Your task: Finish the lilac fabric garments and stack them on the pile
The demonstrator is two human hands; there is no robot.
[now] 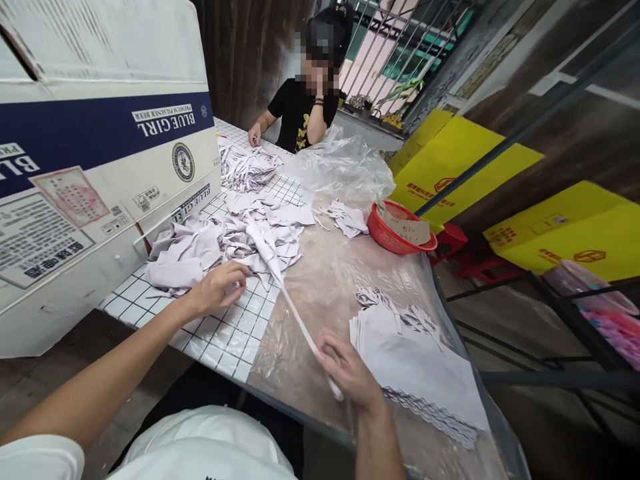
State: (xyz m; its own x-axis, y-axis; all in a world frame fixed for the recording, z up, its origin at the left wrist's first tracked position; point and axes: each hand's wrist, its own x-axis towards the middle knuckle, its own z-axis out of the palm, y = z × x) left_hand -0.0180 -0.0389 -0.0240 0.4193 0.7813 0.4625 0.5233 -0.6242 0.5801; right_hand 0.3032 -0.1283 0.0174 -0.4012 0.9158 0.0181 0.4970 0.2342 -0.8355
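Note:
My right hand (345,367) is closed around the narrow end of a pale lilac cloth strip (295,310). The strip is pulled taut and runs back to a loose heap of the same cloth pieces (280,227), and its tip sticks out below the fingers. Close to the front of the heap is my left hand (217,288), its fingers loosely bent and nothing visible between them. To the right of my right hand lies a neat stack of lilac cloth pieces (420,367) with scalloped edges at the front and bunched ties at the back.
A large beer carton (110,153) stands at the left. Across the table (235,333) sits a person in black (295,113) beside another cloth pile (247,165). A red basket (400,230) holding cardboard, crumpled clear plastic (345,167) and yellow boxes (465,163) are at the right.

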